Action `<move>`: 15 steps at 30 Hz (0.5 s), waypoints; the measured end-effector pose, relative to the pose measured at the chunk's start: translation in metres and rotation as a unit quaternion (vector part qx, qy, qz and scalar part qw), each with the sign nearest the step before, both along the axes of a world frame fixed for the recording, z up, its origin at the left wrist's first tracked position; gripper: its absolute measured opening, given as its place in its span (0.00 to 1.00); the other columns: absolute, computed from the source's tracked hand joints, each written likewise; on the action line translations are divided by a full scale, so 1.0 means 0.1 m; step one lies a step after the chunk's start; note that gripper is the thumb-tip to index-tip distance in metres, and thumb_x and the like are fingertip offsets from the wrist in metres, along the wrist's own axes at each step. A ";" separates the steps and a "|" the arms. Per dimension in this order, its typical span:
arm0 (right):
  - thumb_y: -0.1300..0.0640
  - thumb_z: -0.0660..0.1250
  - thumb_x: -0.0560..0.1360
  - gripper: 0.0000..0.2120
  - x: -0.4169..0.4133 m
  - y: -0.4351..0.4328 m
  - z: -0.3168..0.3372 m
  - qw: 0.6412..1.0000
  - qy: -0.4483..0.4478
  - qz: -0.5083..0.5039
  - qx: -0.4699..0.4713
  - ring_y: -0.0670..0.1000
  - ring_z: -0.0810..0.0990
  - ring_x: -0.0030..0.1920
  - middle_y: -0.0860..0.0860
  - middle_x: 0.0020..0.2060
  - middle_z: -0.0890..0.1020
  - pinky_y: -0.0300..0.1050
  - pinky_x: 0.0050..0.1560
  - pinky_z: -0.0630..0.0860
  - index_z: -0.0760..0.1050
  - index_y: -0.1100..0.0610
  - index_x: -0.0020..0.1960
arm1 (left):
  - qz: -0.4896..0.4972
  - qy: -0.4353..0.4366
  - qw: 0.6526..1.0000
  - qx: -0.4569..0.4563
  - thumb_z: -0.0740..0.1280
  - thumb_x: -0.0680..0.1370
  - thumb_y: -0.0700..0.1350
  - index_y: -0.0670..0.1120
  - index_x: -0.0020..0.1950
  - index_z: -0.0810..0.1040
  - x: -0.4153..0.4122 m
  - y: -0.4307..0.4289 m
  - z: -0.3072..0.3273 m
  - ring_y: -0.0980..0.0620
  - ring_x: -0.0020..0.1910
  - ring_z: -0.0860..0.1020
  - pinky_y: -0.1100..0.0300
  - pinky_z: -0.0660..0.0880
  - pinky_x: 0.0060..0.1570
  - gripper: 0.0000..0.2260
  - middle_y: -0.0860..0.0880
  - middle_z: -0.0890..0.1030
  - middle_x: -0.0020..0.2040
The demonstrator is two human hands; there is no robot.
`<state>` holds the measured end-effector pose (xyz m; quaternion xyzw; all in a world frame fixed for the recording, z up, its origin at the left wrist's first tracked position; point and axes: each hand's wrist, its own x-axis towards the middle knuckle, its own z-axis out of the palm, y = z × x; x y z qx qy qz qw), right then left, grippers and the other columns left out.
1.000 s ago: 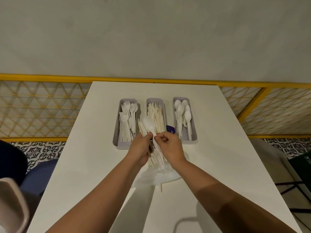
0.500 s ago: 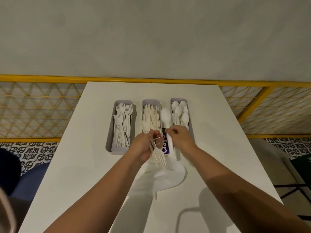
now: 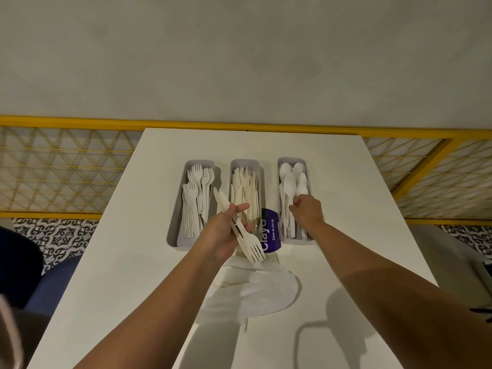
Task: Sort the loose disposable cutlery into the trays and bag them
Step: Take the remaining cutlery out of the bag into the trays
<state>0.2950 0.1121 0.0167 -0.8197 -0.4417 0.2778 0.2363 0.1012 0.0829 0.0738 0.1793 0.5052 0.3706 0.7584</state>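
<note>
Three narrow grey plastic trays with rounded corners stand side by side on the smooth white table (image 3: 127, 262), their long sides running away from the person. The left tray (image 3: 186, 166) holds forks (image 3: 198, 187), the middle tray (image 3: 244, 162) knives (image 3: 243, 193) and the right tray (image 3: 306, 162) spoons (image 3: 286, 169), all pale plastic lying lengthwise. The left hand (image 3: 221, 235) grips one slanted bundle (image 3: 249, 242) of cutlery above the trays' near ends, fork tines toward the person, other ends toward the far left. The right hand (image 3: 308, 211), over the right tray, pinches one spoon (image 3: 289, 183) by its handle, bowl pointing away. One purple label (image 3: 273, 230) lies between two trays; one crinkled white bag (image 3: 266, 291) lies nearer.
</note>
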 end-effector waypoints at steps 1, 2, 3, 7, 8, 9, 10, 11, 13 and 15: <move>0.64 0.64 0.76 0.10 0.00 -0.01 -0.01 1.000 -0.005 0.004 -0.003 0.59 0.78 0.55 0.62 0.55 0.80 0.39 0.47 0.68 0.76 0.66 0.56 | 0.002 -0.006 1.000 -0.001 0.55 0.83 0.46 0.40 0.47 0.79 -0.01 0.01 -0.01 0.55 0.22 0.74 0.57 0.74 0.45 0.16 0.48 0.75 0.24; 0.64 0.64 0.76 0.11 -0.01 -0.02 -0.01 1.000 -0.010 0.006 0.003 0.59 0.78 0.56 0.62 0.55 0.79 0.39 0.47 0.69 0.75 0.66 0.57 | 0.002 -0.014 1.000 -0.002 0.55 0.83 0.46 0.40 0.47 0.79 -0.01 0.01 -0.02 0.56 0.21 0.74 0.57 0.74 0.45 0.16 0.48 0.76 0.23; 0.64 0.65 0.76 0.12 -0.01 -0.03 -0.01 1.000 -0.014 0.005 0.017 0.59 0.78 0.56 0.62 0.55 0.79 0.40 0.48 0.69 0.74 0.66 0.58 | 0.003 -0.022 1.000 -0.003 0.54 0.83 0.46 0.40 0.48 0.78 -0.02 0.02 -0.03 0.56 0.21 0.74 0.57 0.74 0.45 0.16 0.49 0.76 0.22; 0.62 0.64 0.76 0.09 -0.14 -0.06 0.18 0.996 0.029 0.059 0.067 0.52 0.77 0.45 0.53 0.42 0.78 0.37 0.47 0.75 0.76 0.62 0.55 | 0.013 -0.039 0.999 -0.012 0.55 0.83 0.46 0.39 0.48 0.78 -0.01 0.04 -0.05 0.55 0.21 0.73 0.57 0.73 0.41 0.16 0.47 0.74 0.24; 0.61 0.64 0.76 0.07 -0.21 -0.08 0.27 0.991 0.056 0.097 0.068 0.48 0.76 0.41 0.49 0.37 0.77 0.33 0.43 0.74 0.77 0.61 0.53 | 0.013 -0.036 0.999 -0.011 0.55 0.83 0.46 0.39 0.48 0.78 -0.01 0.05 -0.06 0.54 0.22 0.73 0.57 0.73 0.40 0.16 0.47 0.72 0.26; 0.61 0.64 0.76 0.06 -0.29 -0.10 0.36 0.985 0.082 0.138 0.066 0.44 0.74 0.39 0.45 0.35 0.75 0.30 0.40 0.72 0.78 0.61 0.51 | 0.007 -0.030 0.999 -0.009 0.55 0.83 0.46 0.39 0.48 0.78 0.00 0.05 -0.07 0.54 0.23 0.73 0.57 0.73 0.40 0.15 0.47 0.71 0.28; 0.61 0.64 0.76 0.06 -0.39 -0.13 0.45 0.977 0.104 0.175 0.064 0.41 0.74 0.38 0.44 0.35 0.76 0.29 0.40 0.70 0.79 0.61 0.50 | -0.009 -0.024 1.000 -0.006 0.55 0.83 0.46 0.39 0.49 0.78 0.00 0.05 -0.08 0.54 0.24 0.73 0.57 0.73 0.40 0.15 0.46 0.71 0.28; 0.61 0.64 0.76 0.07 -0.47 -0.15 0.52 0.969 0.124 0.203 0.060 0.40 0.74 0.38 0.44 0.35 0.77 0.30 0.41 0.70 0.79 0.61 0.50 | -0.030 -0.021 0.999 -0.003 0.55 0.83 0.45 0.38 0.49 0.77 0.00 0.05 -0.09 0.54 0.24 0.73 0.57 0.74 0.40 0.15 0.46 0.71 0.28; 0.60 0.63 0.77 0.08 -0.61 -0.17 0.60 0.958 0.179 0.221 0.040 0.39 0.77 0.38 0.47 0.38 0.79 0.31 0.43 0.72 0.79 0.62 0.52 | -0.071 -0.023 0.997 0.000 0.54 0.83 0.44 0.38 0.49 0.76 0.00 0.02 -0.11 0.53 0.25 0.74 0.56 0.76 0.41 0.14 0.47 0.72 0.27; 0.60 0.62 0.78 0.08 -0.68 -0.16 0.63 0.948 0.241 0.209 -0.013 0.39 0.77 0.34 0.48 0.38 0.80 0.32 0.41 0.73 0.79 0.61 0.50 | -0.100 -0.031 0.994 0.004 0.55 0.83 0.43 0.38 0.49 0.76 -0.01 -0.01 -0.11 0.53 0.30 0.72 0.57 0.79 0.39 0.13 0.48 0.75 0.26</move>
